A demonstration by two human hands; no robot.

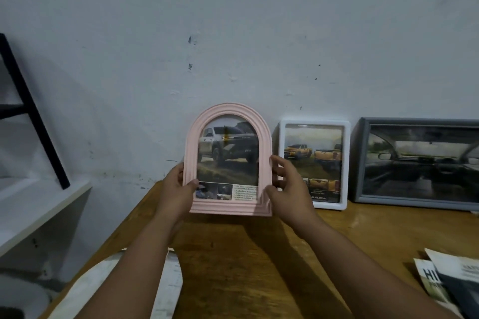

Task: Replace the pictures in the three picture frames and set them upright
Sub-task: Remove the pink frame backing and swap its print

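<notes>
Both hands are gripping the pink arched frame [228, 160] by its sides: the left hand [178, 189] and right hand [287, 186] have their fingers clamped on its edges, just above the wooden table [259, 254]. It should be lowered level, beside the white frame [315, 163]. It is showing a truck picture.

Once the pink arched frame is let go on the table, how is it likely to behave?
The pink arched frame looks rigid, probably light: both hands, left hand and right hand, hold it by its edges. Tall with a narrow base, it may tip easily. Any rear stand is hidden.
</notes>
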